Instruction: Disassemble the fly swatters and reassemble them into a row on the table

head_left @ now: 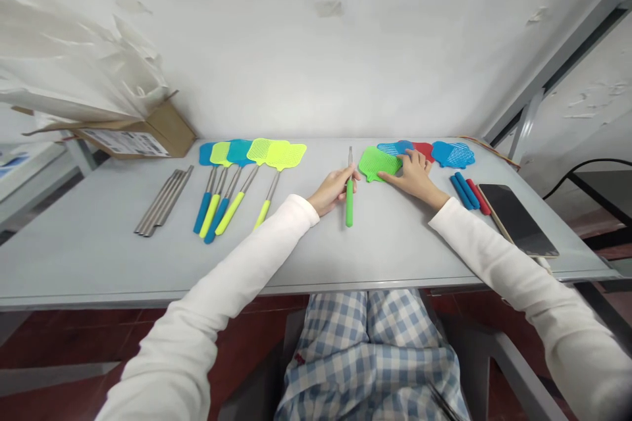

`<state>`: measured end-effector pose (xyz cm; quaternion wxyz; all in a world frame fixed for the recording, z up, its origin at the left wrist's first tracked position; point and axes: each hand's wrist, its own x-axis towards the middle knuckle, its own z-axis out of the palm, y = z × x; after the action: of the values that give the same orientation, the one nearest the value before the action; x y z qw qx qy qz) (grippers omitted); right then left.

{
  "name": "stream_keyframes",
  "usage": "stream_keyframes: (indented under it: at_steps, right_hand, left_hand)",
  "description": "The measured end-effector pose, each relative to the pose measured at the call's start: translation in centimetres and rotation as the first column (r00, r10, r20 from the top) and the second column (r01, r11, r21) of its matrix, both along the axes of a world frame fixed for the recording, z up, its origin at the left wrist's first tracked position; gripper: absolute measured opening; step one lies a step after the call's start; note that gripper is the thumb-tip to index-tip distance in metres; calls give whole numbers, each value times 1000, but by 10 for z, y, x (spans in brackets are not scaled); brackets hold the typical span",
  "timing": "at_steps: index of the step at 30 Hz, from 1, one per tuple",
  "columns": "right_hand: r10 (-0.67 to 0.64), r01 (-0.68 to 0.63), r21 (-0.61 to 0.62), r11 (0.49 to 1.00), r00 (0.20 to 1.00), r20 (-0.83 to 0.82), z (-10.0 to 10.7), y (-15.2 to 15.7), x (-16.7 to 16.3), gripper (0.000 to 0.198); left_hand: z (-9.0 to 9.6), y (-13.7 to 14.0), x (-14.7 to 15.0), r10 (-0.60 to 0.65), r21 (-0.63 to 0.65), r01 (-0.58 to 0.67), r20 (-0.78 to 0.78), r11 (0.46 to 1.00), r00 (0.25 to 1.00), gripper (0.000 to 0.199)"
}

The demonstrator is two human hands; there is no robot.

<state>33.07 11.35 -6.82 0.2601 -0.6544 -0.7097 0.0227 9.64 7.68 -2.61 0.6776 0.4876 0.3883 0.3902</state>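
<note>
My left hand [333, 191] is closed around a green fly swatter handle [349, 204], its thin metal rod [350, 156] pointing away from me. To the right, my right hand [415, 174] rests with spread fingers over the right part of a bright green swatter head [376, 164]. Its thumb touches the head's lower edge, and the fingers hide part of it. Just behind lie a blue swatter head [390, 147] and a red swatter head [424, 150], both partly covered. Another blue swatter head [454, 154] lies farther right.
Several assembled fly swatters [232, 191] lie left of centre, beside metal tubes [164, 202]. A cardboard box [168, 128] stands at the back left. On the right are blue grips [464, 191], a red grip [478, 197] and a phone [516, 217]. The wall borders the table [316, 256] behind.
</note>
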Motion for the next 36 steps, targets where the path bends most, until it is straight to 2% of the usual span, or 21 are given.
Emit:
stream_keyframes:
  at_steps: [3,6,8,10,12,13,15,20,22,24,36]
  right_hand:
    - [-3,6,28,1000,995,-101,5,-3,3,88]
    - [29,-1,84,996,941,-337,13,-7,6,88]
    - [102,-63,86,994,800,-591,18,-9,5,83]
    - [132,-147,58,987,560,-818,21,-11,3,74]
    - [101,-188,39,981,333,-937,23,-13,-1,65]
    - [81,-188,33,982,255,-964,24,-15,-2,60]
    - [49,-189,18,982,163,-985,25,-16,-5,46]
    - [-10,-194,-17,981,37,-999,25,-17,-4,27]
    - [-18,-186,-21,982,17,-1000,24,-15,-3,25]
    - [-2,-196,-10,981,39,-999,23,-13,-2,27]
    - [70,-229,3,973,286,-956,24,-14,0,40]
  left_hand:
    - [-2,1,-2,-13,-22,14,41,1000,999,37]
    - [-1,-1,-2,-32,-9,32,10,999,999,35]
    - [1,-4,-1,-62,26,63,-44,998,997,35]
    - [4,-7,1,-105,57,111,-99,992,990,36]
    - [6,-9,1,-158,71,169,-138,983,978,36]
    - [6,-10,1,-187,71,199,-152,977,971,36]
    - [6,-10,0,-240,64,254,-175,965,955,36]
    - [5,-8,-4,-336,39,353,-222,935,915,37]
    - [5,-7,-4,-373,25,390,-239,920,896,38]
    - [6,-8,-4,-397,13,413,-250,910,883,39]
    - [7,-8,-4,-415,-8,429,-270,903,869,43]
